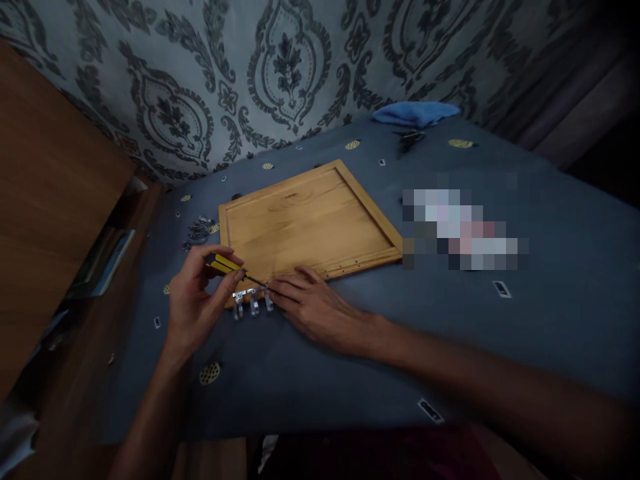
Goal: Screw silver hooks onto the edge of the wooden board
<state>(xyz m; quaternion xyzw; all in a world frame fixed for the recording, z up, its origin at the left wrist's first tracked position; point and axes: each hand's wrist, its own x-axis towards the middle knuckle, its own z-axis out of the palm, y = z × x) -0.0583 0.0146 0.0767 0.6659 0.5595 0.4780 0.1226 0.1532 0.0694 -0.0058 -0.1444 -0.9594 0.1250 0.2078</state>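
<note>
My left hand [197, 300] is closed around a screwdriver [223, 263] with a yellow and black handle. Its shaft slants down to the right, with the tip at the near edge of a framed wooden panel [300, 220]. At that tip, the fingertips of my right hand [320, 310] press on a silver metal hook [269, 302] and partly cover it; my thumb is hidden and the outer fingers rest on the panel. Two similar metal hooks, one at the left [238, 305] and one in the middle [255, 303], stand beside it along the edge.
Loose metal pieces [200, 230] lie left of the panel on the dark patterned cloth [350, 393]. A blue cloth [417, 113] and a dark item [410, 139] are at the back right. A blurred-out object [465, 230] lies right of the panel. Wooden furniture [55, 180] borders the left.
</note>
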